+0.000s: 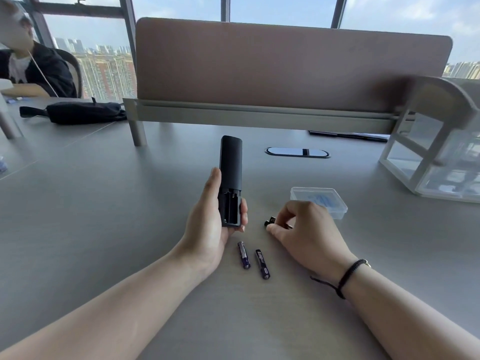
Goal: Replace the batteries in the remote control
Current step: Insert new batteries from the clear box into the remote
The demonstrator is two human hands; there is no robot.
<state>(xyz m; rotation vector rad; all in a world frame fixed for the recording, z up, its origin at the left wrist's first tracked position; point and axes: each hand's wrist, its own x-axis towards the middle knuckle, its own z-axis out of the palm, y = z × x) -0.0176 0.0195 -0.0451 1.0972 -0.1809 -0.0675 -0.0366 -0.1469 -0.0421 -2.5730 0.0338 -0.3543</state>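
Note:
My left hand (207, 224) holds a black remote control (230, 172) back side up, its cover slid partway up. The open battery compartment (230, 209) shows two empty slots. Two purple batteries (243, 255) (262, 264) lie side by side on the grey table (104, 203) just below the remote. To the right, my right hand (301, 229) rests on the table with its fingertips pinched on a small dark battery (270, 221), most of it hidden under the fingers.
A clear plastic box (320, 201) sits behind my right hand. A clear drawer organiser (436, 157) stands at the right, a desk divider (285, 68) and a cable port (297, 152) behind. A black pouch (78, 113) and a seated person (31, 66) are at far left.

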